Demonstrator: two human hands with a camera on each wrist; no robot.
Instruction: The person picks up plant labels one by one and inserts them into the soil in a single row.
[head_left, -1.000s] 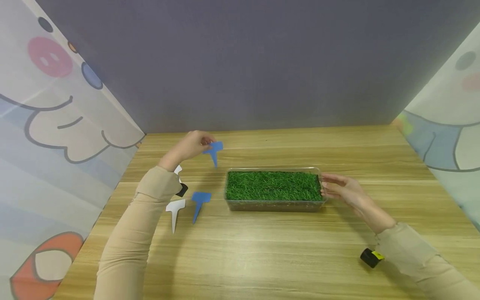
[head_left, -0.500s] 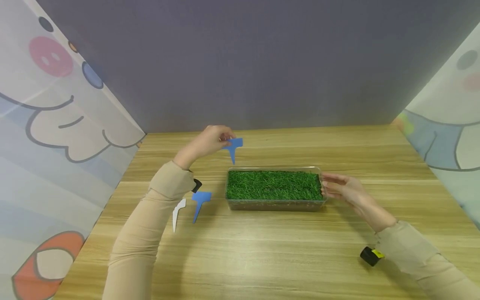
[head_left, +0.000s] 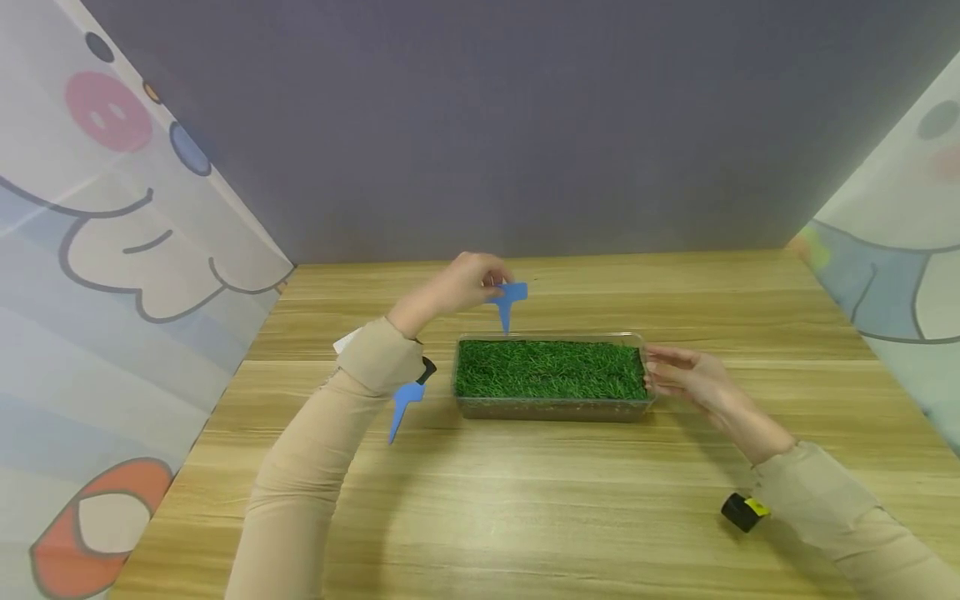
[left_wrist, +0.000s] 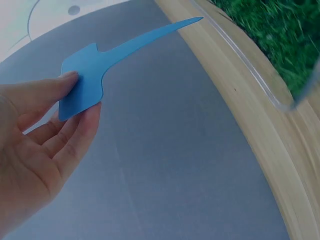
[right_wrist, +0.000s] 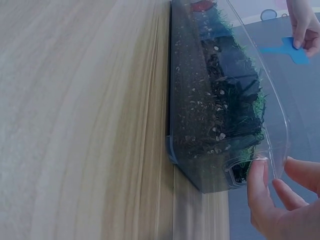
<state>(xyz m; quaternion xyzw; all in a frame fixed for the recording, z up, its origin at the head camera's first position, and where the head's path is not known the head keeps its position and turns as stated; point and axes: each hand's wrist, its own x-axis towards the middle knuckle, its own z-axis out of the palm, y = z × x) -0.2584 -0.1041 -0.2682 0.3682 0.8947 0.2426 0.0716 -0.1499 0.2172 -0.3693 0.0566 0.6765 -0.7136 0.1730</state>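
Note:
A blue T-shaped plant label point(head_left: 509, 293) is pinched by its broad head between the thumb and fingers of my left hand point(head_left: 470, 283). Its pointed stem hangs down near the back left rim of a clear planter box point(head_left: 551, 410). In the left wrist view, the left thumb lies across the face of the label point(left_wrist: 85, 87). Green artificial grass point(head_left: 551, 369) tops dark pebbly soil point(right_wrist: 200, 95) inside the box. At the box's right end, my right hand point(head_left: 693, 383) grips the rim with its fingertips.
Another blue plant label point(head_left: 405, 407) lies left of the box, partly under the left forearm. A white piece point(head_left: 345, 342) shows behind the left cuff. A grey panel point(head_left: 525, 125) stands behind the wooden table point(head_left: 555, 508), with cartoon-printed sheets on either side.
My left hand has carried the blue plant label rightward, from beyond the loose labels to the planter's back left rim. Its forearm now hides the white label. The right hand stays at the box's end.

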